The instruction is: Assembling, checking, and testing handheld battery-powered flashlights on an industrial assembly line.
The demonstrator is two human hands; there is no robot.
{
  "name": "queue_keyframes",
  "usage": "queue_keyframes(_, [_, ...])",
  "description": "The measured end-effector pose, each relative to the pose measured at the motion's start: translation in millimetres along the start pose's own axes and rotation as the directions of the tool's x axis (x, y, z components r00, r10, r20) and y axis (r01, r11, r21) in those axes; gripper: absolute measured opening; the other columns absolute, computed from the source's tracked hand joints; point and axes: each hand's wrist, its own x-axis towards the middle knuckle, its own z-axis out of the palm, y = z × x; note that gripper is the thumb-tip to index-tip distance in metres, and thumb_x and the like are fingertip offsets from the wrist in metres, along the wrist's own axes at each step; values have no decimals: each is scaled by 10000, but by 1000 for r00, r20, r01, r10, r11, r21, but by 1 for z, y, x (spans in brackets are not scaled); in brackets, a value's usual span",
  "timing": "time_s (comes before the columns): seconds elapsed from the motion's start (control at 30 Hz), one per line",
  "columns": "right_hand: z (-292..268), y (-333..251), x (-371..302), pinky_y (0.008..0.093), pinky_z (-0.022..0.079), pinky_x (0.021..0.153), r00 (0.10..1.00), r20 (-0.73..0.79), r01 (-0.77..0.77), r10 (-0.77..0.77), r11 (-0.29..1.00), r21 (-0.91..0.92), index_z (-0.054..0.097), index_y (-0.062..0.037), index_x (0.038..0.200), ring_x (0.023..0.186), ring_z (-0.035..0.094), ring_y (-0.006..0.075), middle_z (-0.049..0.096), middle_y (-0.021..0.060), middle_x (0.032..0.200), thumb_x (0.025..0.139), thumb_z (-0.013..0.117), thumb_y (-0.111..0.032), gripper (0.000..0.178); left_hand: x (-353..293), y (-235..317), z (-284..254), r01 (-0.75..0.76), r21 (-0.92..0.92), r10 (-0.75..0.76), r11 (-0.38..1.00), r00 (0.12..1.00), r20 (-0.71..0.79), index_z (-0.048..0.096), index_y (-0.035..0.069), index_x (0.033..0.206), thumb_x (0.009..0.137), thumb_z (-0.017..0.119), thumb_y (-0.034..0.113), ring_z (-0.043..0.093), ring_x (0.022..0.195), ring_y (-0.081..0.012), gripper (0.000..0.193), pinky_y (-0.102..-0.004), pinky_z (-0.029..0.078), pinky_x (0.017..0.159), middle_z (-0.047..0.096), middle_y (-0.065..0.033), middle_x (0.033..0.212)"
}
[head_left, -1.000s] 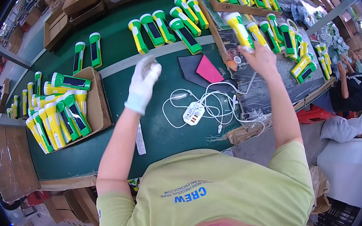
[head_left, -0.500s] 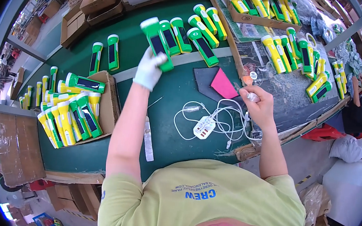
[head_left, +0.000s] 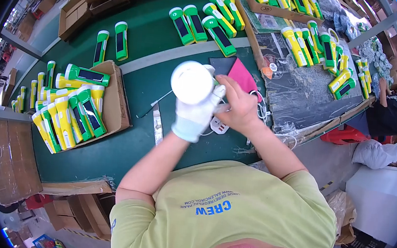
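My left hand (head_left: 194,116) wears a white glove and grips a flashlight (head_left: 192,82) whose round white head faces up at me. Its body is mostly hidden behind the head and my fingers. Close against its right side, my bare right hand (head_left: 241,104) has its fingers closed; what they hold is hidden. Beneath my hands lie a white charging block (head_left: 218,125) and its white cables (head_left: 262,112), partly covered. Beyond my right hand is a pink cloth (head_left: 243,75) on a dark one.
Green-and-yellow flashlights (head_left: 219,36) lie across the green table (head_left: 147,82). A carton (head_left: 122,99) full of them stands at the left, another box (head_left: 282,14) at the far right. A wooden strip (head_left: 253,35) divides the tables. Someone (head_left: 393,113) sits at the right.
My left hand has brought the flashlight from the far row towards me and turned its head upward. My right hand has moved left to meet it. The view has shifted slightly.
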Motion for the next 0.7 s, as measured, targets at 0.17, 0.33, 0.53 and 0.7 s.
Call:
queue_keyframes(0.17, [3,3,-21,363,524,561,981,111,-182,161,959,215,580,-43,1097,662,667,325,663,146,792,689,773,-197,477,-12,17,0,-6,153,-33,988,967,251,380,38,1371,967,532,230,497,1155,-154,473,-312,390,1007,521,-80,1259])
queue_keyframes(0.33, [-29,3,-13,267,510,716,487,872,-794,-48,391,465,641,-24,1051,771,657,118,686,64,843,823,741,-271,351,-12,16,0,359,-433,-246,827,923,297,478,83,1249,970,517,420,606,890,-237,440,-384,502,817,606,-97,982])
queue_keyframes(0.53, [-77,26,15,189,452,595,507,804,-643,-311,484,593,634,-26,1164,691,577,34,676,27,841,784,794,-159,433,20,-1,-46,502,-497,-483,708,857,178,512,128,1051,934,478,589,546,621,-141,477,-311,495,600,545,-29,745])
queue_keyframes(0.7, [-55,31,10,216,468,650,759,608,-642,232,419,642,661,2,1031,721,567,55,631,2,837,928,578,-40,139,7,-10,-40,535,-436,-514,724,839,176,525,99,1071,933,455,611,565,631,-162,535,-309,496,622,575,-53,763])
